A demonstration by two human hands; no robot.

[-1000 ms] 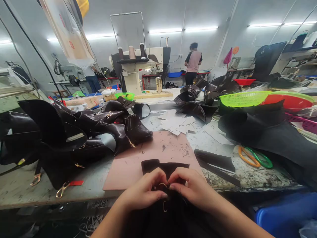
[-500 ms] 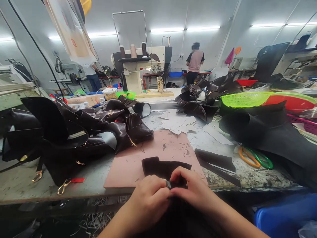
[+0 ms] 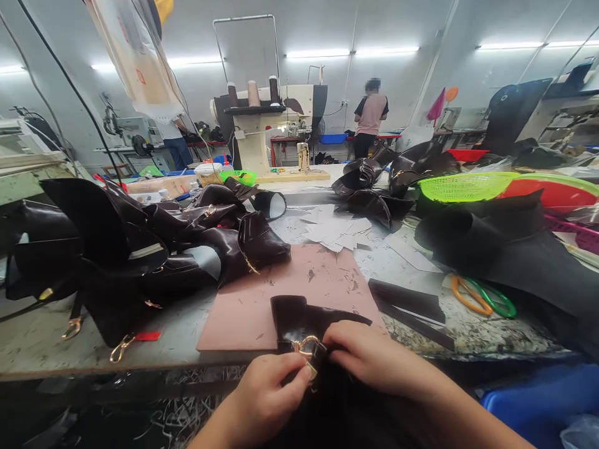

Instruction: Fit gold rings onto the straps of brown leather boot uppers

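Note:
Close to my body, a dark brown leather bag piece stands up at the near edge of the pink board. A gold ring-shaped metal clasp sits on its front, beside a short dark strap. My left hand pinches the clasp's lower gold end between thumb and forefinger. On the other side, my right hand is closed on the leather just right of the ring, with its fingertips partly hidden behind it. The lower part of the piece is lost in dark shadow.
Dark leather bags with gold hooks are heaped at left. White paper pieces, leather strips, orange-and-green-handled scissors and a green basket lie ahead and right. A sewing machine and a person are farther back.
My left hand has moved down from the ring area to the clasp's lower end, uncovering the gold ring. My right hand has shifted slightly right, and the leather piece has turned, showing its shiny face.

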